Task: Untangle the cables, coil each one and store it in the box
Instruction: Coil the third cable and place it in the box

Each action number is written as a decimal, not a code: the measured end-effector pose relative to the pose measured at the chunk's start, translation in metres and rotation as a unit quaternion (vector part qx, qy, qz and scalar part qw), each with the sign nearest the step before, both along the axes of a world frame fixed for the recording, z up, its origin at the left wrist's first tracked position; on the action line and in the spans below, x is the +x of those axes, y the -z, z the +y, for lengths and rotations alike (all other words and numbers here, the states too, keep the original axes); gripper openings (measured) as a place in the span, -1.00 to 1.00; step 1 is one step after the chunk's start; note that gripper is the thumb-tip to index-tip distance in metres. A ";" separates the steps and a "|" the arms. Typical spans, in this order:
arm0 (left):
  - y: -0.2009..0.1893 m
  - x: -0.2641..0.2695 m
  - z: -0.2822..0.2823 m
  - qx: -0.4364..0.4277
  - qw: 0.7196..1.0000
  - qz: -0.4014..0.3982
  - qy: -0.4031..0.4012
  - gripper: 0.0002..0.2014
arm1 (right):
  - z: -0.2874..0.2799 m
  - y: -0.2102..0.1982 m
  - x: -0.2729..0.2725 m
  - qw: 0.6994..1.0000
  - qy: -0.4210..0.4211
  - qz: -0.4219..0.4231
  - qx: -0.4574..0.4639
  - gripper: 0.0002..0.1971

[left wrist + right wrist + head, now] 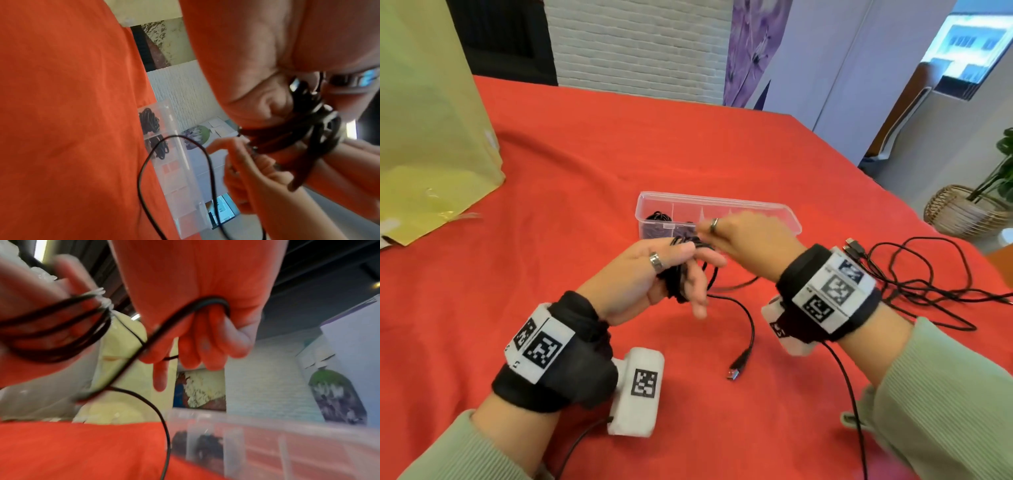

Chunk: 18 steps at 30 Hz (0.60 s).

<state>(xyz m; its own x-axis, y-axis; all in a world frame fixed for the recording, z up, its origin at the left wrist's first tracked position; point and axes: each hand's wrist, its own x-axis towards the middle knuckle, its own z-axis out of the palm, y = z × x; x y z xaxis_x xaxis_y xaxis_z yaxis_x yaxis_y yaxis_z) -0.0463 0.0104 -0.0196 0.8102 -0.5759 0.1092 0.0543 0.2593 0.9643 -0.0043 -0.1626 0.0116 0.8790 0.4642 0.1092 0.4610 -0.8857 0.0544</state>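
Note:
My left hand [681,270] holds a coil of black cable [678,281] wound around its fingers, with the thumb on top. My right hand [726,229] grips the same cable just beyond the coil; in the right wrist view its fingers [205,344] curl round the cable [205,300]. The cable's free tail [751,325] hangs to the red cloth and ends in a USB plug [738,371]. Behind the hands lies the clear plastic box [739,201], with coiled black cables [657,222] in its left compartments. The left wrist view shows the coil [298,129] and box [179,162].
A loose tangle of black cables [928,287] lies on the red cloth to the right, its connectors [854,248] near my right wrist. A yellow bag [431,120] stands at the far left. A wicker plant basket [962,212] sits beyond the table's right edge.

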 end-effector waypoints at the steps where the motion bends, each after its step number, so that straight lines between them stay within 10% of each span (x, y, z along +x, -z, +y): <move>1: -0.001 0.001 0.000 -0.028 0.999 0.017 -0.011 -0.66 | 0.004 0.011 -0.001 0.998 -0.021 0.056 -0.016 -0.63; 8: -0.004 0.014 0.006 -0.168 0.972 0.036 -0.160 -0.64 | 0.014 0.035 -0.029 0.963 -0.120 0.236 -0.049 -0.65; 18: 0.012 0.014 0.012 0.218 0.953 -0.127 -0.170 -0.72 | -0.011 0.015 -0.034 0.984 -0.171 -0.032 0.022 -0.52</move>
<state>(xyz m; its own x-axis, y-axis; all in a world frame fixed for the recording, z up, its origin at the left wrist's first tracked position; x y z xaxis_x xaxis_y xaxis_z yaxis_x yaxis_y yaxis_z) -0.0320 0.0224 -0.0314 0.9371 -0.3209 0.1376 -0.2112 -0.2071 0.9552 -0.0387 -0.1732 -0.0032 0.6624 0.7259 0.1853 0.7301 -0.6810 0.0576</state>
